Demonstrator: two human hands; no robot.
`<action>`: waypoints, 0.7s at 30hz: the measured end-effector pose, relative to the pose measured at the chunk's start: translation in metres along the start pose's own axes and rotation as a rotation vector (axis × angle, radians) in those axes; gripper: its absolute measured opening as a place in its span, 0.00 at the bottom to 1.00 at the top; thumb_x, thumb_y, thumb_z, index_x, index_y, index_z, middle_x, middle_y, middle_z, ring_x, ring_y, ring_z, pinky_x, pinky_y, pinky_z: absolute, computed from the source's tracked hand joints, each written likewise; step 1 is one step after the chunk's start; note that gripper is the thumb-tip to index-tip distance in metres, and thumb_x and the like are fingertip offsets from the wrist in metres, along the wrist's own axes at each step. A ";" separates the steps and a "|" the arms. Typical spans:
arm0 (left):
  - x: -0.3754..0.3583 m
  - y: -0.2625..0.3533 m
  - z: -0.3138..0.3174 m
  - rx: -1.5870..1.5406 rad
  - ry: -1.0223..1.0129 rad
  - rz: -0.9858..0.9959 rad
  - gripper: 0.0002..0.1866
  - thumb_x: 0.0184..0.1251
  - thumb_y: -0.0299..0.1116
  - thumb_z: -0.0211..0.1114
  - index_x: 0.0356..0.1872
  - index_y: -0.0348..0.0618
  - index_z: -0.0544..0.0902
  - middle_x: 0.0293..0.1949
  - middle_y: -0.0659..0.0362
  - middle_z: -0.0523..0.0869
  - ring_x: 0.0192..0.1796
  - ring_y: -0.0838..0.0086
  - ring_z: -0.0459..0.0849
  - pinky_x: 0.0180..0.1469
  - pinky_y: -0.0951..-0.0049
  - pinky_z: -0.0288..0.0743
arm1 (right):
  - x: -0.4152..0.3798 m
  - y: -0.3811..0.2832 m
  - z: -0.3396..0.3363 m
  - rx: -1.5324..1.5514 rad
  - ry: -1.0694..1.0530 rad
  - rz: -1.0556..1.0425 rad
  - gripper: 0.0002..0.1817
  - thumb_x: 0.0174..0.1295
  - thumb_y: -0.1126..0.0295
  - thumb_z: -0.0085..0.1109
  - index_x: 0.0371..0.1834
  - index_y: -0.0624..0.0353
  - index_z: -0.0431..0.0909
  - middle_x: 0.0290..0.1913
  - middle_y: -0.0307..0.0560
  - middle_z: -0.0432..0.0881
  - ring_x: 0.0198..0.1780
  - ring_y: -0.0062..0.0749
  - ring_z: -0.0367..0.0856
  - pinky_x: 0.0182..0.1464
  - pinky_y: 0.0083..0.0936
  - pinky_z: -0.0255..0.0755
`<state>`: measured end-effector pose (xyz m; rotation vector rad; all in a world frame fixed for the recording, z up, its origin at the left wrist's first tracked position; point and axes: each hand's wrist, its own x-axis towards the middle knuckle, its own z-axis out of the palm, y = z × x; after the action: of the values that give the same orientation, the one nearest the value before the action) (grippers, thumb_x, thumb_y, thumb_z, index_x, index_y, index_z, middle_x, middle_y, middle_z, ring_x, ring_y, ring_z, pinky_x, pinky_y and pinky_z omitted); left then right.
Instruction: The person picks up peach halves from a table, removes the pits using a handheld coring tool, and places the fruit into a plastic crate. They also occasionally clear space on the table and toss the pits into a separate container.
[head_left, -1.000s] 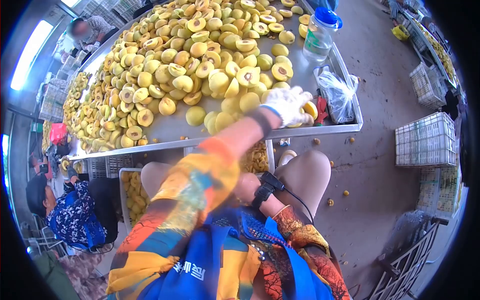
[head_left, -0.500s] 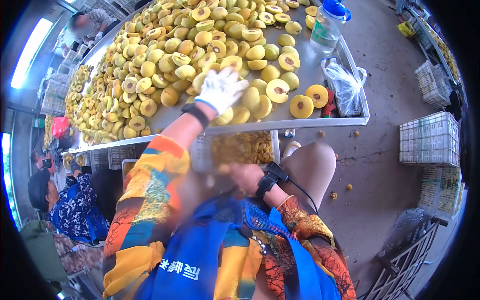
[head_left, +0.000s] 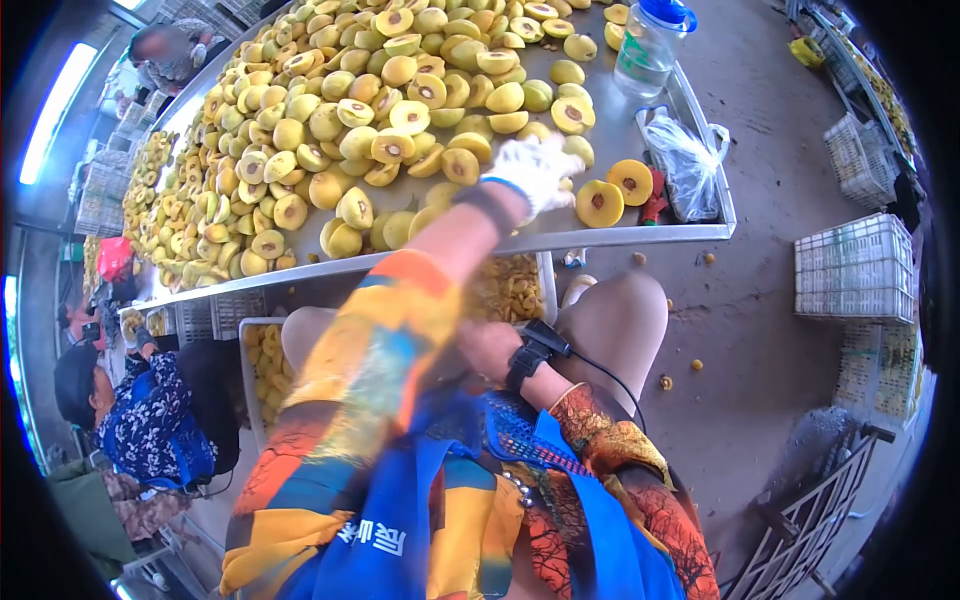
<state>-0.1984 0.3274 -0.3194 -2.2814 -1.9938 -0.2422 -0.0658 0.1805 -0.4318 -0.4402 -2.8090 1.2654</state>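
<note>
My left hand [head_left: 535, 175], in a white glove, reaches over the near edge of a metal table [head_left: 560, 238]. Its fingers look spread, slightly blurred, among halved yellow stone fruit [head_left: 460, 165]; contact with single halves is hard to make out. Two cut halves [head_left: 615, 193] lie just right of it, their brown centres facing up. My bare right hand [head_left: 490, 350] is low in front of my lap, beside a crate of fruit pieces [head_left: 520, 288]. The left sleeve covers its fingers, so whether it holds anything cannot be seen.
A blue-lidded water jug [head_left: 648, 55] and a clear plastic bag [head_left: 688, 160] stand at the table's right end. Another fruit crate [head_left: 262, 375] is by my left knee. White crates [head_left: 855, 268] stand on the right. A co-worker [head_left: 150, 415] sits at left.
My left hand has swept rightward along the table's near edge. Several halves there have shifted, and a row now lies left of my wrist. The right hand stays low by the crate.
</note>
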 end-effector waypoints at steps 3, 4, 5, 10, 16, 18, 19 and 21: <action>0.007 0.005 0.023 0.170 -0.129 -0.110 0.13 0.53 0.41 0.59 0.41 0.61 0.81 0.40 0.57 0.76 0.43 0.64 0.76 0.45 0.64 0.72 | -0.004 -0.003 -0.007 -0.098 -0.146 0.045 0.28 0.44 0.63 0.68 0.45 0.62 0.65 0.35 0.62 0.78 0.38 0.52 0.79 0.41 0.42 0.72; 0.002 0.004 0.012 0.148 -0.208 -0.163 0.13 0.52 0.40 0.60 0.41 0.63 0.81 0.40 0.58 0.76 0.43 0.66 0.76 0.45 0.64 0.72 | -0.008 -0.006 -0.013 -0.088 -0.149 0.019 0.27 0.45 0.63 0.67 0.44 0.62 0.65 0.34 0.62 0.78 0.37 0.51 0.79 0.40 0.42 0.72; -0.008 -0.004 0.003 0.105 -0.212 -0.108 0.15 0.50 0.39 0.62 0.43 0.65 0.81 0.40 0.59 0.76 0.43 0.65 0.76 0.45 0.64 0.72 | -0.011 -0.009 -0.019 -0.082 -0.154 -0.013 0.25 0.47 0.63 0.66 0.44 0.62 0.65 0.33 0.61 0.78 0.37 0.51 0.79 0.38 0.42 0.72; -0.043 -0.049 -0.037 -0.060 -0.250 -0.211 0.19 0.49 0.40 0.62 0.46 0.60 0.79 0.47 0.58 0.77 0.49 0.64 0.77 0.51 0.64 0.71 | -0.016 -0.027 -0.035 0.067 -0.089 0.074 0.22 0.50 0.63 0.62 0.45 0.59 0.67 0.27 0.56 0.79 0.31 0.51 0.80 0.33 0.41 0.73; -0.134 -0.037 -0.115 -0.398 0.194 -0.302 0.36 0.44 0.38 0.66 0.61 0.53 0.67 0.54 0.53 0.75 0.52 0.58 0.75 0.53 0.64 0.71 | -0.035 -0.066 -0.062 0.370 0.478 0.009 0.18 0.57 0.67 0.59 0.49 0.59 0.71 0.23 0.44 0.80 0.24 0.30 0.81 0.29 0.27 0.75; -0.162 -0.025 -0.122 -0.335 0.293 -0.184 0.39 0.42 0.34 0.68 0.62 0.49 0.66 0.55 0.51 0.74 0.54 0.56 0.74 0.55 0.65 0.70 | -0.020 -0.085 -0.082 0.576 0.633 -0.018 0.19 0.59 0.67 0.57 0.51 0.63 0.68 0.23 0.39 0.78 0.20 0.19 0.75 0.23 0.17 0.71; -0.174 -0.016 -0.125 -0.383 0.291 -0.173 0.39 0.41 0.33 0.69 0.62 0.48 0.66 0.55 0.51 0.73 0.55 0.56 0.73 0.55 0.65 0.70 | -0.014 -0.090 -0.090 0.737 0.592 0.000 0.21 0.60 0.66 0.56 0.53 0.64 0.67 0.24 0.40 0.78 0.18 0.17 0.72 0.20 0.14 0.67; -0.194 -0.003 -0.127 -0.486 0.304 -0.153 0.39 0.41 0.32 0.70 0.61 0.47 0.66 0.56 0.49 0.71 0.56 0.53 0.72 0.56 0.63 0.69 | -0.003 -0.099 -0.099 0.919 0.506 0.028 0.23 0.61 0.63 0.56 0.54 0.64 0.65 0.25 0.40 0.77 0.15 0.14 0.67 0.16 0.11 0.62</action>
<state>-0.2334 0.1159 -0.2310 -2.1507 -2.1149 -1.1246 -0.0727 0.1897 -0.2923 -0.6044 -1.5959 1.9068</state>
